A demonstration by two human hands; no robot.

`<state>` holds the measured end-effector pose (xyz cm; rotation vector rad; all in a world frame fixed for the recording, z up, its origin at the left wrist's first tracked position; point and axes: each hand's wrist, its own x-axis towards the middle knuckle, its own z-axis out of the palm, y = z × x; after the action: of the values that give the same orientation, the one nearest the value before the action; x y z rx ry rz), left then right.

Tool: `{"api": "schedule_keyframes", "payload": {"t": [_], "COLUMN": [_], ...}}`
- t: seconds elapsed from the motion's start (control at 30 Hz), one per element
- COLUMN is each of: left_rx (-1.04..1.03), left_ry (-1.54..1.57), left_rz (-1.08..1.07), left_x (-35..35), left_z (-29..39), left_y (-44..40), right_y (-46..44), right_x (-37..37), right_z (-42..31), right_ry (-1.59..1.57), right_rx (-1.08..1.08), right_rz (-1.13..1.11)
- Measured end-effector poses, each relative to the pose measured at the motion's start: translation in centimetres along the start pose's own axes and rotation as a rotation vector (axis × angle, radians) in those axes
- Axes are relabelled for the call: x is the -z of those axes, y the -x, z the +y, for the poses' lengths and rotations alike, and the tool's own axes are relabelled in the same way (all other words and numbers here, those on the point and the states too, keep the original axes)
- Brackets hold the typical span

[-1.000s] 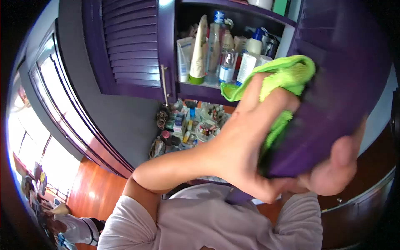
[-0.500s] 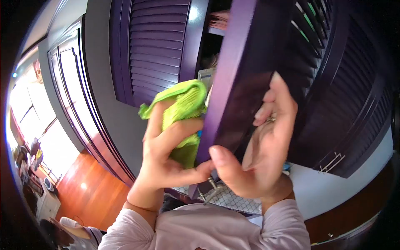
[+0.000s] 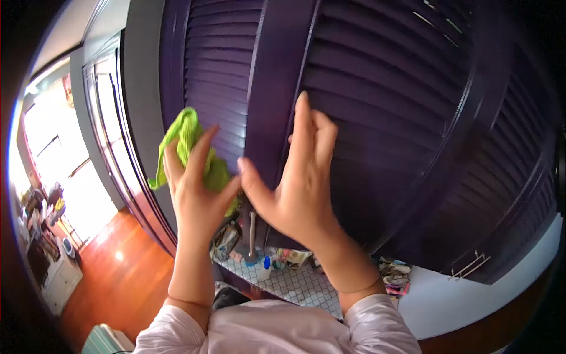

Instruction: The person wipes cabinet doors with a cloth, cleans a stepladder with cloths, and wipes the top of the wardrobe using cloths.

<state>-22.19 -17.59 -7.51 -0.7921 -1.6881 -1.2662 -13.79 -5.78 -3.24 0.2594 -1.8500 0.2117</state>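
Note:
My left hand (image 3: 197, 183) holds a bright green cloth (image 3: 187, 133), which bunches up behind the fingers and hangs out on the left. The purple louvred cabinet door (image 3: 377, 130) stands in front of me, nearly flush with the left louvred door (image 3: 215, 76). My right hand (image 3: 300, 186) is open, its fingers stretched upward in front of the door's edge and its thumb pointing left. Whether its fingertips touch the wood, I cannot tell. A metal handle (image 3: 252, 233) shows low down between my wrists.
Below the doors, a counter with a patterned top (image 3: 292, 282) carries a blue-capped bottle (image 3: 265, 268) and assorted small items. Another metal handle (image 3: 470, 266) sits at the lower right. On the left are a wooden floor (image 3: 127, 265) and a cluttered white cabinet (image 3: 62, 277).
The right-hand cabinet door has swung from ajar to nearly flush. My left hand and the green cloth have moved left, off the door's edge. My right hand has also shifted left.

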Motion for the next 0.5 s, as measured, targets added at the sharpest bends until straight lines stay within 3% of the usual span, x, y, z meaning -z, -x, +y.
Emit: {"api": "schedule_keyframes", "payload": {"t": [0.13,0.37,0.5], "left_rx": [-0.085,-0.034,0.017], "left_ry": [-0.279,-0.191,-0.143], "left_rz": [0.01,-0.212,-0.228], "left_x": [-2.2,-5.9,-9.2], "left_z": [-2.9,-4.7,-5.5], "left_y": [-0.6,1.1,3.1], "right_y": [0.5,6.1,9.2], "right_x": [-1.3,-0.5,1.6], "right_z": [2.6,5.2,5.9], "right_ry": [0.053,-0.038,-0.059], "right_rx": [0.019,-0.156,-0.289], "right_rz": [-0.001,-0.118,-0.122]}}
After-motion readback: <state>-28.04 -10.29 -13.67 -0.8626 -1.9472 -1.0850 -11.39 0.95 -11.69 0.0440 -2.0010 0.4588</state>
